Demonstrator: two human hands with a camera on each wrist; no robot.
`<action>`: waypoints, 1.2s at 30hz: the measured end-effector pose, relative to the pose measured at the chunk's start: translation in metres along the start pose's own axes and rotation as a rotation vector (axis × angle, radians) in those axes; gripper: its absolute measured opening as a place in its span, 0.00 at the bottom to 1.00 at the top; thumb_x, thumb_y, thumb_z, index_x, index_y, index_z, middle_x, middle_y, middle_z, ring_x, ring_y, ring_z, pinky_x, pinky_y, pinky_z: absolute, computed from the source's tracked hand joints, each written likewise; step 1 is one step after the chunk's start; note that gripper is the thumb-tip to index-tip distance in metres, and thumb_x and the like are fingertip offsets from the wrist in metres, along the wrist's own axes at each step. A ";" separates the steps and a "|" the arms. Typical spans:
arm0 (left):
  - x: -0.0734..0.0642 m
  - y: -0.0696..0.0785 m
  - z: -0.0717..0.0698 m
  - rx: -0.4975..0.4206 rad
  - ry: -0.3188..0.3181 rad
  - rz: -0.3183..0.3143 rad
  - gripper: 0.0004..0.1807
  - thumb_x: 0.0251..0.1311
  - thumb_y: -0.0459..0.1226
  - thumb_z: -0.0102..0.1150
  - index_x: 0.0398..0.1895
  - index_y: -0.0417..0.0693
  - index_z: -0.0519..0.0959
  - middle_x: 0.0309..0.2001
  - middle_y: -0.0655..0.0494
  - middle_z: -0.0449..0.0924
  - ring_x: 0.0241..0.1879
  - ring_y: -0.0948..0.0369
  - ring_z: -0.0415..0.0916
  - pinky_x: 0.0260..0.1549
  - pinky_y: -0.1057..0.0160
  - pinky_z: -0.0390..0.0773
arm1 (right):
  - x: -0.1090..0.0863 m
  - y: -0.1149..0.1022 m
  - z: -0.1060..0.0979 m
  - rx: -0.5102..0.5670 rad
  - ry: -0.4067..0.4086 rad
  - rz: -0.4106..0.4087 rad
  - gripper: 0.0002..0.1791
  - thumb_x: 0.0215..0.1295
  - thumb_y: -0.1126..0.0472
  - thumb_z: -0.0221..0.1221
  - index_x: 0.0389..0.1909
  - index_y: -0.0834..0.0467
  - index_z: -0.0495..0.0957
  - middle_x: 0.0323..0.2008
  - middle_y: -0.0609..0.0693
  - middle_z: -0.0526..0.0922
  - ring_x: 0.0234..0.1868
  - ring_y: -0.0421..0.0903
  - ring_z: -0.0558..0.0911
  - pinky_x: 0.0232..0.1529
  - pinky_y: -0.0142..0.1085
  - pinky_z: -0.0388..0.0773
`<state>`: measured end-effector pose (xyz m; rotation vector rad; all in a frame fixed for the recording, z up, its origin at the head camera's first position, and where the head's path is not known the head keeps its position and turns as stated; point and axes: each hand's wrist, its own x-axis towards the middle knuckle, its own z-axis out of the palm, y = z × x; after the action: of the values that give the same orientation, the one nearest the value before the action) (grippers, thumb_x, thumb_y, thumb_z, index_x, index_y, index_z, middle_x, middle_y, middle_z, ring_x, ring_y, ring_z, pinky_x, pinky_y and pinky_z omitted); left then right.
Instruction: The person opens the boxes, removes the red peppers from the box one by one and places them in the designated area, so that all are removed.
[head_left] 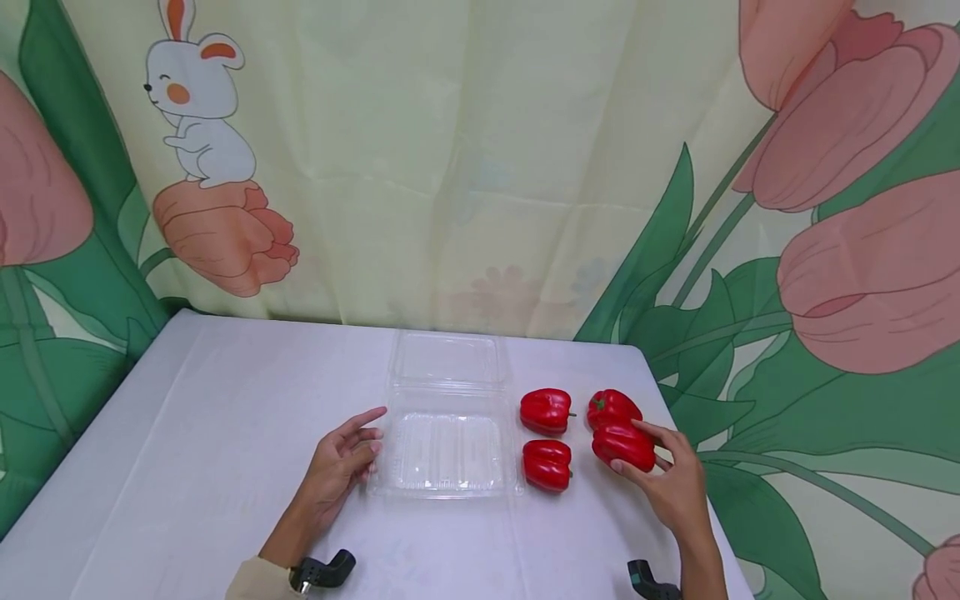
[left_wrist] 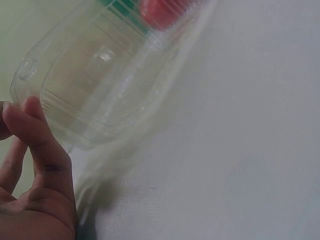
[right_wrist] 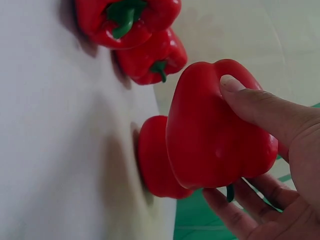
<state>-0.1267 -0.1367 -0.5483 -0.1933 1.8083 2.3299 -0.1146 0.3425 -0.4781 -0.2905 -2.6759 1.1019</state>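
Note:
My right hand (head_left: 671, 479) grips a red bell pepper (right_wrist: 220, 130), its thumb on one side and fingers on the other. In the right wrist view the pepper is raised off the table, green stem pointing down. Behind it lies another red pepper (head_left: 611, 407). Two more, a back pepper (head_left: 545, 412) and a front pepper (head_left: 547, 465), lie beside the container. With thumb and fingertips, my left hand (head_left: 337, 467) pinches the left rim of a clear plastic clamshell container (head_left: 450, 487), whose lid (head_left: 448, 358) is folded back; no pepper lies in it.
A white-covered table (head_left: 187, 467) carries everything, its right edge (head_left: 663, 392) just beyond the peppers. Behind hangs a curtain (head_left: 450, 167) printed with tulips and a rabbit. Dark wrist straps (head_left: 322, 571) sit on both arms.

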 end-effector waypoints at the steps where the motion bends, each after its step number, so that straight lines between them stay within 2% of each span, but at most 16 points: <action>1: 0.000 0.000 0.000 -0.004 0.001 -0.001 0.31 0.72 0.27 0.60 0.77 0.51 0.71 0.56 0.40 0.76 0.30 0.64 0.75 0.29 0.71 0.80 | 0.000 0.002 0.000 0.000 -0.002 0.009 0.44 0.51 0.61 0.81 0.72 0.56 0.75 0.69 0.62 0.72 0.70 0.65 0.71 0.59 0.60 0.84; 3: 0.000 -0.002 0.000 -0.008 0.000 -0.002 0.31 0.72 0.27 0.60 0.77 0.51 0.71 0.56 0.40 0.76 0.30 0.64 0.75 0.29 0.71 0.81 | 0.000 0.006 0.001 0.003 -0.008 0.029 0.45 0.52 0.62 0.81 0.72 0.56 0.74 0.69 0.62 0.71 0.70 0.65 0.71 0.60 0.63 0.82; 13: 0.003 -0.003 0.005 -0.014 -0.001 -0.005 0.31 0.72 0.27 0.60 0.76 0.52 0.72 0.56 0.42 0.76 0.28 0.63 0.75 0.28 0.71 0.80 | 0.003 0.030 0.005 -0.022 -0.060 0.114 0.46 0.53 0.61 0.81 0.74 0.54 0.73 0.70 0.63 0.70 0.72 0.65 0.69 0.63 0.64 0.80; 22: 0.006 -0.005 0.009 0.005 0.006 -0.006 0.30 0.72 0.28 0.61 0.75 0.53 0.72 0.57 0.41 0.76 0.29 0.62 0.75 0.29 0.71 0.80 | 0.005 0.044 0.009 -0.048 -0.101 0.189 0.49 0.54 0.55 0.81 0.77 0.52 0.70 0.73 0.63 0.68 0.74 0.67 0.67 0.66 0.62 0.77; 27: 0.007 -0.005 0.011 0.013 0.005 0.000 0.30 0.72 0.28 0.61 0.75 0.55 0.73 0.58 0.39 0.75 0.30 0.61 0.75 0.30 0.70 0.81 | 0.006 0.044 0.008 -0.037 -0.107 0.178 0.49 0.54 0.55 0.80 0.78 0.53 0.69 0.74 0.64 0.67 0.75 0.68 0.67 0.66 0.61 0.76; 32: 0.008 -0.004 0.013 0.078 0.027 0.008 0.30 0.72 0.36 0.65 0.75 0.62 0.72 0.56 0.41 0.77 0.31 0.59 0.77 0.31 0.67 0.82 | 0.006 0.036 0.002 -0.057 -0.076 0.134 0.48 0.55 0.55 0.80 0.77 0.53 0.70 0.75 0.66 0.66 0.74 0.68 0.66 0.69 0.64 0.74; 36: 0.009 0.002 0.012 0.241 0.071 0.058 0.29 0.73 0.44 0.65 0.75 0.65 0.70 0.55 0.42 0.80 0.36 0.55 0.83 0.34 0.63 0.86 | 0.002 0.024 -0.002 -0.100 0.003 0.096 0.47 0.57 0.53 0.79 0.77 0.53 0.70 0.76 0.66 0.66 0.75 0.69 0.64 0.66 0.70 0.74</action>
<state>-0.1361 -0.1253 -0.5457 -0.1929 2.1352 2.1412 -0.1143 0.3608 -0.4936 -0.4426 -2.7454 0.9937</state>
